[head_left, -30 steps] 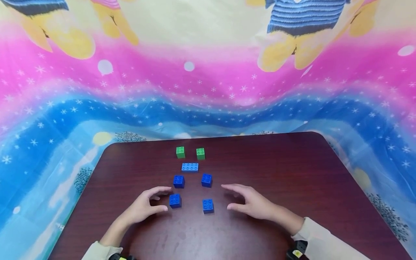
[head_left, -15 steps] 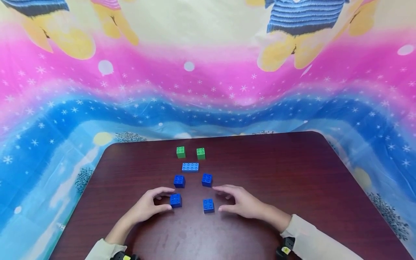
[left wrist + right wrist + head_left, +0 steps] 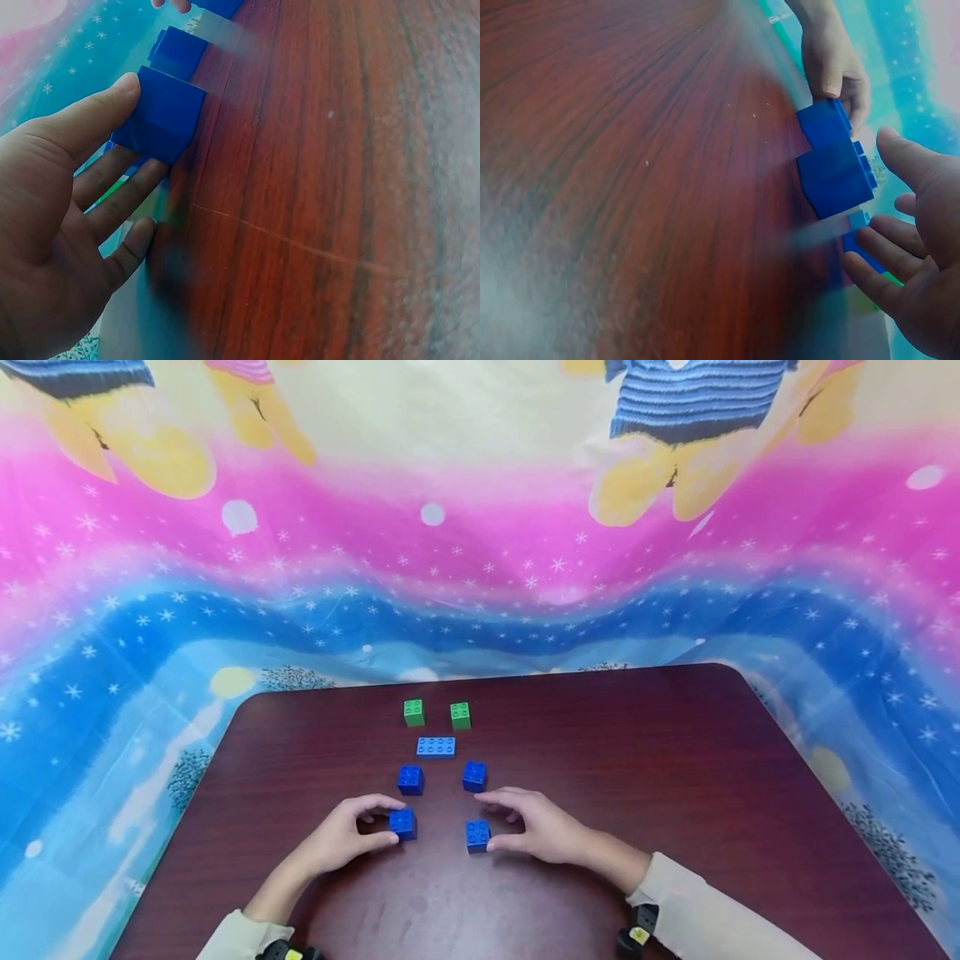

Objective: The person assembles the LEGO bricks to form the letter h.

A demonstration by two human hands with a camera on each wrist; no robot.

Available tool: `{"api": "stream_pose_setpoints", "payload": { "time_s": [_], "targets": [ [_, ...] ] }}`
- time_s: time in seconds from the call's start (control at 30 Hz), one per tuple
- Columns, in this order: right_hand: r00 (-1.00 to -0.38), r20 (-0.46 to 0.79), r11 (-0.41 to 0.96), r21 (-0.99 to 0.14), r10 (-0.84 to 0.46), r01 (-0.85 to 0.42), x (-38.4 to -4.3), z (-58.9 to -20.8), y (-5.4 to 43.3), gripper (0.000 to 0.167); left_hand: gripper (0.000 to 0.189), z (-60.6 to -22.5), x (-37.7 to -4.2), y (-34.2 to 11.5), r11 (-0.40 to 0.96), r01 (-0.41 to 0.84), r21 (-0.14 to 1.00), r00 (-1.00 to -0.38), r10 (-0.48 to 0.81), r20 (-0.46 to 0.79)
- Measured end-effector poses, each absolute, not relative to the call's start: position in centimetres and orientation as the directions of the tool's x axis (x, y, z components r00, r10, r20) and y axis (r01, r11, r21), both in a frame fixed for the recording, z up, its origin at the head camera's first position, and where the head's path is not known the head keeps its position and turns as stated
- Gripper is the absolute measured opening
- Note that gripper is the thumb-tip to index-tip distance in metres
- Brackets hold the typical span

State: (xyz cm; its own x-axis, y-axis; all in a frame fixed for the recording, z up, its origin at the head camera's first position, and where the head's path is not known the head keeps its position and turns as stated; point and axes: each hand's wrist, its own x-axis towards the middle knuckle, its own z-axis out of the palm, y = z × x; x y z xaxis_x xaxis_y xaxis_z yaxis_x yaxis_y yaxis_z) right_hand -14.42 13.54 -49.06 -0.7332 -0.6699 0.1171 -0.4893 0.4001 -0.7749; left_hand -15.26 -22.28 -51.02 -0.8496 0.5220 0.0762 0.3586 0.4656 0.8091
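Four-studded blue building bricks stand on the brown table in two pairs. My left hand (image 3: 337, 837) is at the near left blue brick (image 3: 403, 824), its thumb on the near side and its fingers round the far side, pinching it; the left wrist view shows the thumb against that brick (image 3: 169, 112). My right hand (image 3: 543, 828) is spread beside the near right blue brick (image 3: 477, 836). In the right wrist view a gap separates its thumb and fingers from that brick (image 3: 834, 180). Behind them stand a far left blue brick (image 3: 410, 780) and a far right one (image 3: 474, 776).
Further back lies a lighter blue, eight-studded brick (image 3: 437, 747). Two green bricks, left (image 3: 414, 712) and right (image 3: 461, 716), stand behind it near the far edge of the table (image 3: 637, 735). A patterned cloth (image 3: 480, 560) hangs beyond.
My right hand has moved left, from well off the near right brick to right beside it. My left hand has edged right and its thumb and fingers have come onto the near left brick.
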Motion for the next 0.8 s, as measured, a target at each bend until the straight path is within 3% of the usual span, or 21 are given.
{"api": "stream_pose_setpoints", "payload": {
  "time_s": [0.8],
  "targets": [
    [-0.734, 0.119, 0.43, -0.744, -0.669, -0.512, -14.7, -50.4, 11.2, 0.058, 0.037, -51.5, -15.2, -22.4, 0.469, 0.338, 0.816, -0.859, 0.508, 0.065]
  ]
}}
